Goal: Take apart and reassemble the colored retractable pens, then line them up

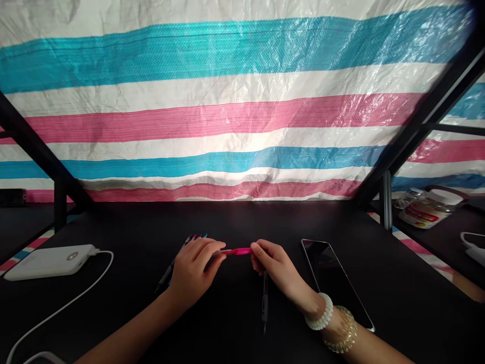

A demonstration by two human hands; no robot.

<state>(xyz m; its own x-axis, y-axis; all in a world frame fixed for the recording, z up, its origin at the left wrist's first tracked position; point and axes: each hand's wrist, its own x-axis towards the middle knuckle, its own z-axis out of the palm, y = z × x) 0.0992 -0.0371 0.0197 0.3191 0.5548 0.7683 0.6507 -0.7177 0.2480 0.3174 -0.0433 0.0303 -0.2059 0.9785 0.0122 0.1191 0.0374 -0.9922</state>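
A pink pen (238,251) is held level between my two hands over the black table. My left hand (195,270) pinches its left end, and that end is partly hidden by the fingers. The pen's right end sits between the thumb and fingers of my right hand (275,263). Below my right hand a dark grey pen (264,308) lies on the table, its upper end passing under the fingers. Several other pens (164,278) lie beside and behind my left hand, mostly covered by it.
On the black table (223,323), a smartphone (337,280) lies right of my right hand. A white power bank (51,261) with a white cable (93,288) lies at the left. Black frame bars slope up both sides before a striped sheet (227,116). A jar (430,207) stands far right.
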